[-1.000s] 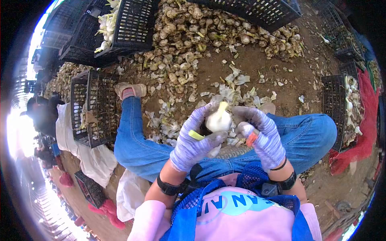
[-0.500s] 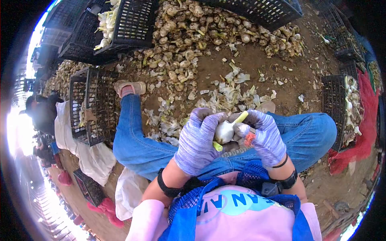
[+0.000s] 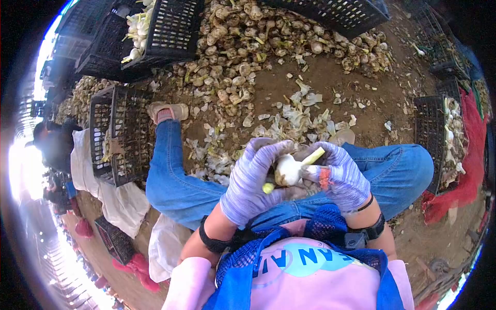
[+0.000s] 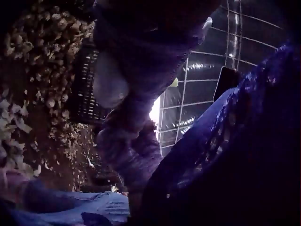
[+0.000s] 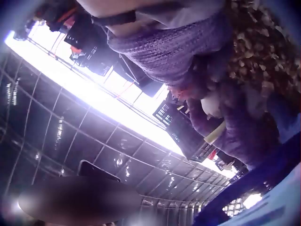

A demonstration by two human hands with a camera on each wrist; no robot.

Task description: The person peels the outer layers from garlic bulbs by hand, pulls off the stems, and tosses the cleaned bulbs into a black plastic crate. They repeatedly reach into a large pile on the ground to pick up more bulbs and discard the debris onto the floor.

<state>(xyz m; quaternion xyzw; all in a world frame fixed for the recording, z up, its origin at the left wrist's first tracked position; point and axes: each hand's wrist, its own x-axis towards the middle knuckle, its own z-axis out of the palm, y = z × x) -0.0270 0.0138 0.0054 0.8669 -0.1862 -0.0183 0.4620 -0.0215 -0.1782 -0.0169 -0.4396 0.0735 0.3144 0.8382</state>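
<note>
Between both gloved hands is a white garlic bulb [image 3: 285, 171], its pale green cut stem [image 3: 314, 155] slanting up to the right. My left hand [image 3: 252, 178] holds the bulb from the left, fingers curled behind it and thumb below. From the right, my right hand [image 3: 338, 173] pinches the bulb near the stem, with an orange band round its thumb. Another cut stem end [image 3: 268, 187] pokes out of the left palm; whatever it belongs to is hidden in the hand. The bulb [image 5: 212, 106] also shows between the gloves in the right wrist view.
Beyond the feet lies a heap of unpeeled garlic [image 3: 232, 46]. Peeled skins [image 3: 294, 121] litter the dirt between the legs. Black crates stand at left [image 3: 124, 139], at upper left with cleaned bulbs [image 3: 137, 36], and at right [image 3: 429, 139] beside red netting [image 3: 467, 155].
The bulb has tilted, its stem swinging from pointing away to pointing right. My right hand has closed in from beside the bulb, its thumb coming onto it.
</note>
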